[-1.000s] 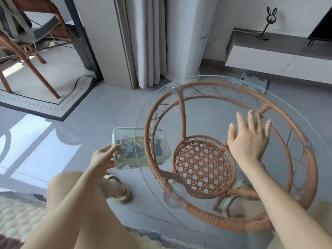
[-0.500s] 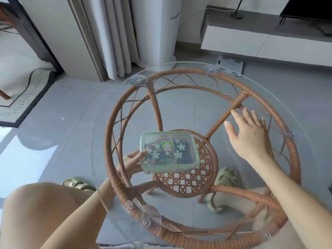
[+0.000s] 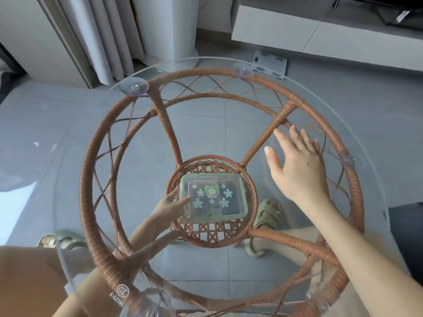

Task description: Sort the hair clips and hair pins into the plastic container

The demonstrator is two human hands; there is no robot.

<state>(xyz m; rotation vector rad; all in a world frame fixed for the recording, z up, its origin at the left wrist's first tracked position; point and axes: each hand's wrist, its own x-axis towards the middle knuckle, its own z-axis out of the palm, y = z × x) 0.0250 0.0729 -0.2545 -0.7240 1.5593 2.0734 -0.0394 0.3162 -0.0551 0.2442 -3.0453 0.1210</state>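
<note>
A clear plastic container [image 3: 214,198] with a green rim and a flower-printed lid lies on the woven lower shelf [image 3: 212,232] under the glass tabletop. Dark hair clips show dimly through the lid. My left hand [image 3: 170,205] reaches beneath the glass and touches the container's left side with its fingertips. My right hand [image 3: 297,167] rests flat above the glass at the right, fingers spread, holding nothing.
The round glass tabletop [image 3: 370,138] sits on a brown rattan frame [image 3: 100,138] with suction cups [image 3: 134,86]. My knees and sandalled feet [image 3: 266,216] are below. A white floor scale [image 3: 269,64], curtains and a low white cabinet stand behind.
My left hand carried the container from outside the table's left side in under the glass and onto the woven shelf. The view tilted down. My right hand stayed over the glass.
</note>
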